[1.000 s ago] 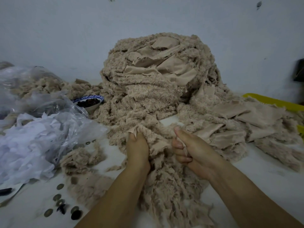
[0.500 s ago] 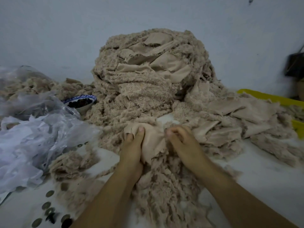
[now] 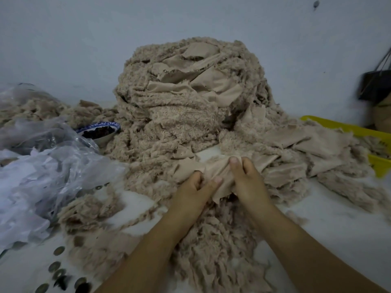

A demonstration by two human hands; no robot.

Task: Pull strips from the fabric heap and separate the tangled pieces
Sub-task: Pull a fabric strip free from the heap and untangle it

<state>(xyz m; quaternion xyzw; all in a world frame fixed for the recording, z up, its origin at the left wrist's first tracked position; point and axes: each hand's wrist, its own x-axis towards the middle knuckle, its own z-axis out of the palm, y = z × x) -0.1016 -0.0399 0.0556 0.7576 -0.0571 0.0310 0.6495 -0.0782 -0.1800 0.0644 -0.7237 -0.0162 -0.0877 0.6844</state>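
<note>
The fabric heap (image 3: 186,98) stands on the table (image 3: 338,218) at 12 o'clock from my hands, and its loose pieces spread down to me at 6 o'clock and out to 3 o'clock. My left hand (image 3: 190,191) and my right hand (image 3: 247,182) are side by side at its foot. Both are closed on one strip (image 3: 218,172), with the thumbs on top and the fingers curled into the cloth.

I judge the material to be light and very soft, with no stiffness. One face is smooth and the other is fluffy, so the pile will catch on the neighbouring pieces and resist a pull. The frayed edges look weak. It is better to take the smooth flat part near the tangle and not the fringe, and to pull slowly.

My right fingers go under the cloth and I cannot see them. I cannot tell where this strip ends or how many pieces are knotted with it. At 9 o'clock a plastic bag (image 3: 53,166) covers more fabric. At 2 o'clock a yellow tray (image 3: 338,125) is half buried. The round dark things (image 3: 57,269) at 7 o'clock are too blurred to name.
</note>
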